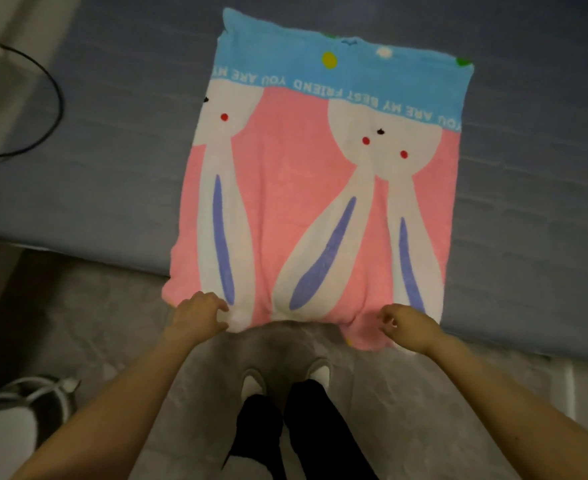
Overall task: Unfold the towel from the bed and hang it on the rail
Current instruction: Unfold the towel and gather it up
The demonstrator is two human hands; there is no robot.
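A pink towel (285, 188) with white rabbits and a blue band of lettering lies folded on the grey-blue bed (112, 168), its near edge hanging over the bed's front edge. My left hand (199, 315) pinches the near edge of the towel close to its left corner. My right hand (406, 323) hovers at the near edge by the right corner with fingers curled and apart; it touches the cloth lightly at most. No rail is in view.
A black cable (52, 88) loops over the bed's far left. My feet in grey slippers (285, 379) stand on a grey floor below the towel. A grey and white object (26, 410) sits at the lower left.
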